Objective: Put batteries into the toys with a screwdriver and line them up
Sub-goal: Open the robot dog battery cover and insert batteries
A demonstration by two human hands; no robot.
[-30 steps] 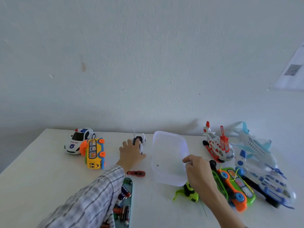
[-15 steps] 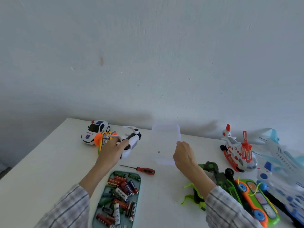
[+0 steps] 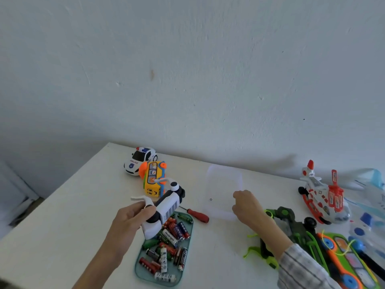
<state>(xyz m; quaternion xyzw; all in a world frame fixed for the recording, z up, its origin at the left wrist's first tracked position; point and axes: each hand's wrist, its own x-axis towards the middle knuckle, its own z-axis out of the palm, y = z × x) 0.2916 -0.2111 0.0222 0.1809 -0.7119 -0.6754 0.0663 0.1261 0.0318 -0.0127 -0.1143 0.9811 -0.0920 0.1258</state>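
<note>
My left hand (image 3: 133, 215) has lifted the white toy (image 3: 164, 207) off the table and now grips it over the battery tray (image 3: 141, 272), so it's next for opening. The screwdriver (image 3: 198, 214) lies just beyond, untouched, between my hands. My right hand (image 3: 248, 207), fingers curled, rests at the clear lid (image 3: 224, 184); whether it grips, I cannot tell.

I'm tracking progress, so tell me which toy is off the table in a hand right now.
The white and black robot toy, gripped by the left hand above the battery tray; the other toys rest on the table.
</note>
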